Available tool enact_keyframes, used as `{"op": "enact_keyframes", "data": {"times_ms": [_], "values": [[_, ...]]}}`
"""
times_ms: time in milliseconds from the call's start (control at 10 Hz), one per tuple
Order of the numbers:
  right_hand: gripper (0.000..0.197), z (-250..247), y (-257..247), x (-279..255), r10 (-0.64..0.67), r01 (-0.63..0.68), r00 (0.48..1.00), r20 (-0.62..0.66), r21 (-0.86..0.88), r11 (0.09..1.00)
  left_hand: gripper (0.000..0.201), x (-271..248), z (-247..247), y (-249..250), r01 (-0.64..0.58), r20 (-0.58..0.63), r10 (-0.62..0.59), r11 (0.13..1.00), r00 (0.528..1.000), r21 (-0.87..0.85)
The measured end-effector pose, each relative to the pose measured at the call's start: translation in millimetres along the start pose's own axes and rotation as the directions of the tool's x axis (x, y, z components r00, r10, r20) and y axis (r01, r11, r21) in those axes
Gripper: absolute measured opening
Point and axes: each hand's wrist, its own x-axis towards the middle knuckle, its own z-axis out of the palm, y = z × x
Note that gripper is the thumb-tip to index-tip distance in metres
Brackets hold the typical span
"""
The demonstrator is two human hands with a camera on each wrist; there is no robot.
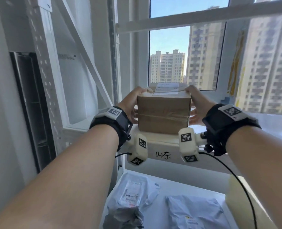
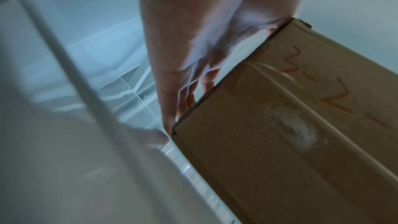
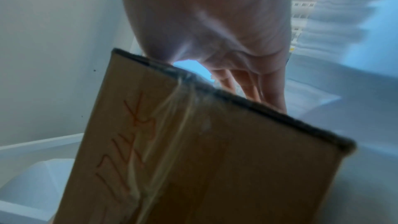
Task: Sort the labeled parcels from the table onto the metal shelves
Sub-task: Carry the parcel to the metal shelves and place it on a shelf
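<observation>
A brown cardboard box [image 1: 164, 113] with a white shipping label [image 1: 167, 88] on top is held between both hands just above a white metal shelf [image 1: 163, 141]. My left hand [image 1: 132, 103] grips its left side and my right hand [image 1: 198, 103] grips its right side. Each thumb is hooked over the top edge and the fingers lie along the side. The left wrist view shows the left hand [image 2: 193, 40] against the box [image 2: 290, 125], whose taped face bears red handwriting. In the right wrist view, the right hand [image 3: 226, 31] is against the box [image 3: 204, 168].
The shelf's front lip carries handwritten black characters [image 1: 163, 155]. On the shelf below lie a grey poly-bag parcel [image 1: 133, 192] and a second one [image 1: 194, 212]. A perforated upright [image 1: 43, 71] and a diagonal brace [image 1: 87, 52] stand left. A window [image 1: 168, 55] is behind.
</observation>
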Motion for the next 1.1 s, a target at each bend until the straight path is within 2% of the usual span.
{"op": "enact_keyframes", "data": {"times_ms": [100, 200, 400, 500, 600, 700, 800, 900, 1000, 1100], "values": [[0.07, -4, 1, 4, 0.034, -0.033, 0.999, -0.011, 0.044, 0.998, 0.044, 2, 2, 1, 0.023, 0.051, -0.022, 1.0, 0.998, -0.021], [0.074, -5, 2, 5, 0.079, -0.079, 0.997, 0.012, 0.043, 0.996, 0.049, 3, 5, -2, 0.048, 0.1, -0.044, 0.998, 0.994, -0.038], [0.067, -2, 7, 9, 0.1, -0.101, 0.995, 0.023, 0.035, 0.994, 0.028, 4, 10, -3, -0.007, 0.208, 0.025, 0.996, 0.978, -0.086], [0.064, 0, 8, 10, 0.123, -0.122, 0.992, -0.001, 0.054, 0.991, 0.026, 2, 13, -5, -0.047, 0.221, 0.064, 0.996, 0.973, -0.08], [0.075, 0, 8, 6, 0.115, -0.115, 0.993, -0.024, 0.018, 0.993, 0.033, 2, 14, -7, -0.067, 0.197, 0.081, 0.995, 0.977, -0.074], [0.065, -2, 7, -6, 0.08, -0.081, 0.994, -0.077, -0.017, 0.997, 0.039, -2, 12, -5, -0.096, 0.106, 0.094, 0.995, 0.99, 0.015], [0.049, -6, 5, -25, -0.02, -0.007, 0.991, -0.134, -0.2, 0.98, 0.052, -13, 9, 3, -0.175, -0.069, 0.189, 0.969, 0.979, 0.176], [0.037, -9, 3, -51, -0.134, 0.035, 0.953, -0.271, -0.341, 0.939, 0.041, -27, 17, 11, -0.294, -0.17, 0.392, 0.859, 0.904, 0.418], [0.028, -20, 9, -71, -0.362, 0.104, 0.915, -0.177, -0.765, 0.636, 0.042, -43, 36, 15, -0.329, -0.174, 0.597, 0.636, 0.783, 0.699], [0.04, -36, 19, -79, -0.332, 0.032, 0.921, -0.204, -0.81, 0.586, 0.046, -59, 66, 14, -0.371, -0.088, 0.686, 0.492, 0.723, 0.787]]}}
